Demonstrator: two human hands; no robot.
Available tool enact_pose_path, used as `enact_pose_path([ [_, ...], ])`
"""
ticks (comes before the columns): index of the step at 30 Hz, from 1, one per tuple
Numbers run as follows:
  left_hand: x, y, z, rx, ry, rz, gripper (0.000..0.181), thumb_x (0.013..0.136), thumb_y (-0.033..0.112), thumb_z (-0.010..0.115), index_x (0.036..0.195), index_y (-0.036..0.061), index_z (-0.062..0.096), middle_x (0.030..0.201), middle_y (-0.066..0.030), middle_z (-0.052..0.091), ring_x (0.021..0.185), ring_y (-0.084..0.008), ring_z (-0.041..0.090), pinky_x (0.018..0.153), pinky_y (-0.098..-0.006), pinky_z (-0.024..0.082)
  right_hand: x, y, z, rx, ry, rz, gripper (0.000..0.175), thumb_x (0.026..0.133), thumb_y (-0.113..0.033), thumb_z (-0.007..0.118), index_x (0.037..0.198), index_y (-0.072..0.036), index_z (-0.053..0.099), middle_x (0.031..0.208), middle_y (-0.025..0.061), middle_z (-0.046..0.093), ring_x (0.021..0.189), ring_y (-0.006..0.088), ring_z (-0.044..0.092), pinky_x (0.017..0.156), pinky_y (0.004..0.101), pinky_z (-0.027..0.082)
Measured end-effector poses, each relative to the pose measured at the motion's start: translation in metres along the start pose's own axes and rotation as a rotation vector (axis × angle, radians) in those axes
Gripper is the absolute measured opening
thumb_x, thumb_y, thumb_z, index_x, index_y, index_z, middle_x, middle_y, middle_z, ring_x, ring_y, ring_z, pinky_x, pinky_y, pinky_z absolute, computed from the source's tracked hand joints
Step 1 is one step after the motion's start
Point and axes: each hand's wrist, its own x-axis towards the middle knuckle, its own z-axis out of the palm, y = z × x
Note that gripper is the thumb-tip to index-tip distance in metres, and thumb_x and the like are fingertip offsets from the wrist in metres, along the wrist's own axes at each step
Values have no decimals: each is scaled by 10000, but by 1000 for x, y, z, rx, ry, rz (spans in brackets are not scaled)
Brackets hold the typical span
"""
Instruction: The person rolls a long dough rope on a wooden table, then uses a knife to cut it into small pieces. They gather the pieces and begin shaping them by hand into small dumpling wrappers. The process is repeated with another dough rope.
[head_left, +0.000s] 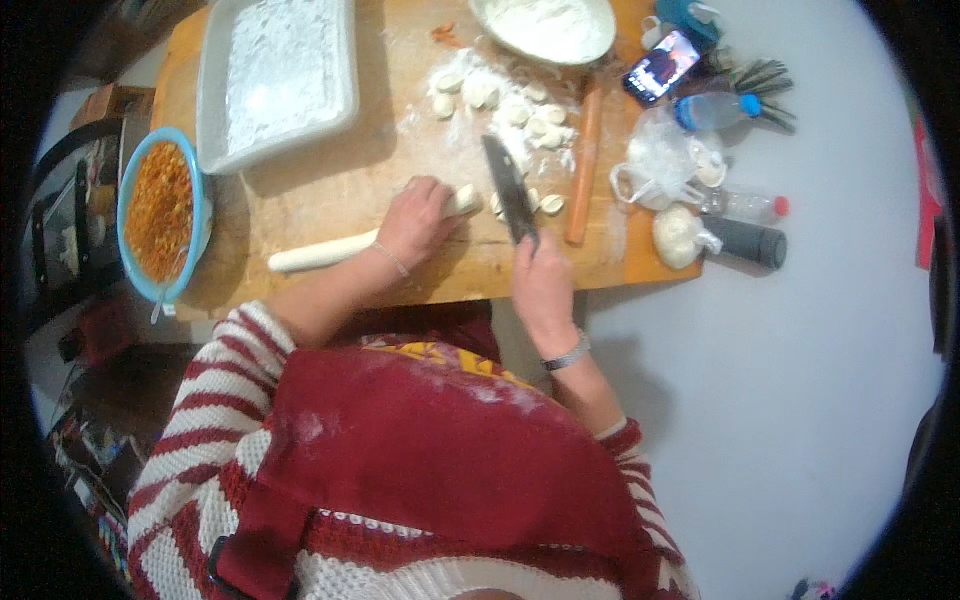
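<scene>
A long roll of dough (324, 252) lies near the front edge of the wooden board, and my left hand (420, 217) grips it close to its right end. My right hand (543, 281) is closed around the handle of a kitchen knife (510, 186), whose dark blade points away from me, to the right of the roll's cut end. Cut dough pieces (552, 204) lie beside the blade, some partly hidden by it. More pieces (517, 114) rest in scattered flour farther back. A wooden rolling pin (585, 161) lies to the right of them.
A floured plastic tray (351, 67) stands at the back left, near a blue-rimmed bowl of orange filling (159, 214) with a spoon. A bowl of flour (551, 30) sits at the back. Along the right edge are a phone (661, 67), plastic bags (660, 161), bottles (712, 111) and a dark cylinder (746, 241).
</scene>
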Motion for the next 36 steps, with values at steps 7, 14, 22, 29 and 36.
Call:
enact_pose_path([
  [7,-4,0,18,0,204,189,302,796,107,771,1065,46,648,1058,-122,630,987,-333,607,792,-439,533,-22,-3,-8,-77,-49,-28,167,1017,-190,533,975,-29,537,856,265,662,771,496,654,676,595,518],
  [14,-5,-5,25,-5,252,221,270,808,77,749,1062,44,664,1060,-110,646,969,-321,612,775,-418,537,-32,-13,-7,-79,-105,-12,167,1006,-170,570,1010,-4,558,837,288,659,787,506,649,690,589,510],
  [22,-5,-4,24,46,199,236,295,786,103,771,1053,27,672,1063,-115,651,982,-322,611,810,-411,539,-25,-5,13,-137,-205,-69,158,1019,-160,503,1021,-2,518,880,261,671,747,469,677,672,562,553],
  [29,-4,-2,15,-28,146,178,292,779,94,773,1045,27,672,1051,-125,658,995,-330,614,842,-423,535,-15,-10,18,-156,-224,-70,138,1007,-139,503,1021,-7,537,868,262,671,804,468,681,696,559,554],
  [36,1,4,-3,-203,114,-296,267,874,180,765,1078,10,735,1040,-188,682,1002,-372,635,907,-450,518,-18,-8,10,-41,-92,4,167,1005,-155,530,1030,6,565,866,279,659,784,479,661,689,571,528],
])
